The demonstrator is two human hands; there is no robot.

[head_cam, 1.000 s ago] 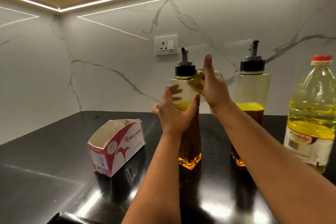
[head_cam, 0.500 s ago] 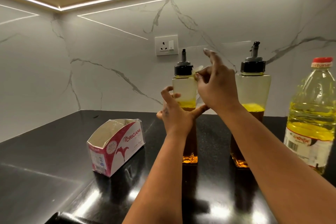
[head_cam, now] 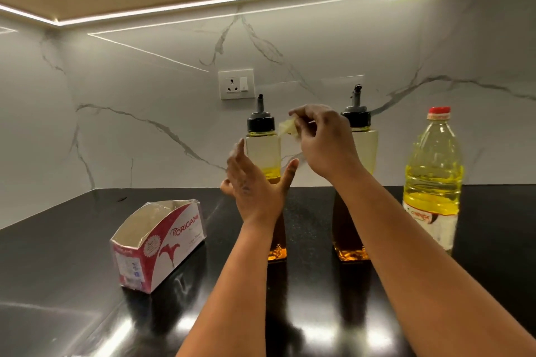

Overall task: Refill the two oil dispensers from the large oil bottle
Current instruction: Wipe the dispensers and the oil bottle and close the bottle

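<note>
left hand [head_cam: 255, 191]: fingers spread, just before left dispenser [head_cam: 263, 148] | right hand [head_cam: 324, 142]: fingers pinch pale scrap [head_cam: 287, 126] beside its cap | right dispenser [head_cam: 367, 142], large oil bottle [head_cam: 432, 180]: upright on black surface [head_cam: 72, 284]

The left hand [head_cam: 255, 194] has let go of the left dispenser [head_cam: 262, 151], fingers now spread, blurred beside it.

"ORIGAMI" on carton [head_cam: 158, 243], bottle label [head_cam: 429, 219] seemingly illegible
</note>
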